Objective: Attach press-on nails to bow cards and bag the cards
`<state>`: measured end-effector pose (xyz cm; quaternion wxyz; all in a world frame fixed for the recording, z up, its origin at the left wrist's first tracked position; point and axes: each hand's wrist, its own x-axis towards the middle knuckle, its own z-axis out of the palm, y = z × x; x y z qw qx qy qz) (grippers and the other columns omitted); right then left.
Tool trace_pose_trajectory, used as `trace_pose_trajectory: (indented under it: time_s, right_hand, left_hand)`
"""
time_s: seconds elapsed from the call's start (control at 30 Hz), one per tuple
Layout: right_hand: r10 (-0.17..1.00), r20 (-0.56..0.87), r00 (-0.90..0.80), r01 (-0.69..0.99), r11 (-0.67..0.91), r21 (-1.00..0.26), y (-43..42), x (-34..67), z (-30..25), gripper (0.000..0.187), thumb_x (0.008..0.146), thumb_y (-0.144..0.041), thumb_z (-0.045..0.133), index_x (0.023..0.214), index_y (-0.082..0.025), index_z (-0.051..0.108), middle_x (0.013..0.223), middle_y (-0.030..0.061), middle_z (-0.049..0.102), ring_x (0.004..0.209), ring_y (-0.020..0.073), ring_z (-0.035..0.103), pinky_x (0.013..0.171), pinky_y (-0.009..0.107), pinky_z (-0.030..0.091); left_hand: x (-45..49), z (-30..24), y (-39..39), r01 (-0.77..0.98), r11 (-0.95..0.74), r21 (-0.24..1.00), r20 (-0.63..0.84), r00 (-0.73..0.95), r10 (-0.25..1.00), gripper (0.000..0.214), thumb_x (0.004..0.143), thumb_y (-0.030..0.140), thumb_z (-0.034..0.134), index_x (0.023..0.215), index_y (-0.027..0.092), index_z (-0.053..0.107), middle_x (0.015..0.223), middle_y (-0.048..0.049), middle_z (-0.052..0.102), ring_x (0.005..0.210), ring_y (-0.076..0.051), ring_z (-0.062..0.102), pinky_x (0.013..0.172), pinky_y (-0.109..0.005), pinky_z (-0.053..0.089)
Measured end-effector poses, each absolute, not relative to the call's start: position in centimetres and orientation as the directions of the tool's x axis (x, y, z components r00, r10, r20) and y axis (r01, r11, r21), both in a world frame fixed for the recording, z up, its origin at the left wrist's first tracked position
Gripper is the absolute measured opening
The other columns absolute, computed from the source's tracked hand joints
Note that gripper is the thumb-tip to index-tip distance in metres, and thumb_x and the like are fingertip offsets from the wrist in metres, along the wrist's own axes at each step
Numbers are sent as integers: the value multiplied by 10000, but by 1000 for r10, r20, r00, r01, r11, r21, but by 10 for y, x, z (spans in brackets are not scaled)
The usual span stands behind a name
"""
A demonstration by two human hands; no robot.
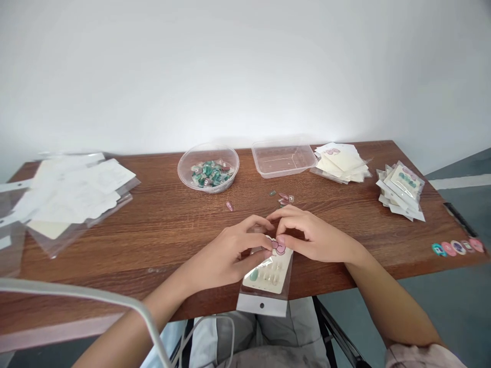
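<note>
A cream card (276, 285) printed with a pink bow lies in a clear plastic sleeve (262, 305) at the table's front edge, its white hanging tab toward me. One green false nail (253, 275) shows on the card, beside several clear oval spots. My left hand (245, 250) pinches the card's far end near the bow, thumb and forefinger together. From the other side, my right hand (305, 232) grips the same end with bent fingers, its thumb by the bow. Just beyond my right fingers lie a few loose false nails (284, 196); a pink one (229, 206) sits farther left.
At the back stand a round tub (209, 168) of green and pink nails and a rectangular clear container (284, 159). White cards and sleeves (72, 189) spread at left. Cream cards (341, 163) and packed sleeves (402, 189) are piled at right. A white cable (115, 296) crosses lower left.
</note>
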<state>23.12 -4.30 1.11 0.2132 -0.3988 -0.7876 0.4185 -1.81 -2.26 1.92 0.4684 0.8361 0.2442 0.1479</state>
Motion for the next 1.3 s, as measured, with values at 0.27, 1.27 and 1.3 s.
trace_pose_trajectory:
  time_s: [0.27, 1.27, 1.3]
  right_hand:
    - [783, -198, -590, 483, 145, -864, -41, 230, 14, 262, 1010, -291, 581, 833, -169, 730, 718, -20, 703, 570, 100, 507, 563, 252, 353]
    - [987, 160, 21, 279, 148, -949, -34, 239, -6, 234, 962, -422, 696, 833, -258, 800, 848, 16, 755, 827, 189, 696, 759, 302, 522]
    - [984, 176, 18, 279, 165, -946, -34, 239, -6, 228, 963, -412, 698, 826, -262, 802, 884, 19, 758, 863, 191, 699, 777, 302, 522]
  left_hand:
    - [-15, 17, -24, 250, -440, 862, 67, 805, 589, 123, 1045, 226, 554, 1073, 220, 673, 1253, -76, 654, 1059, -159, 680, 874, -286, 529]
    - [-15, 10, -13, 15, 208, 978, -188, 493, 849, 495, 872, 613, 730, 860, 129, 837, 839, -89, 823, 802, -222, 732, 775, -290, 543]
    - [-16, 10, -13, 19, 209, 978, -190, 499, 846, 492, 875, 607, 729, 862, 127, 838, 846, -92, 824, 814, -225, 735, 781, -289, 542]
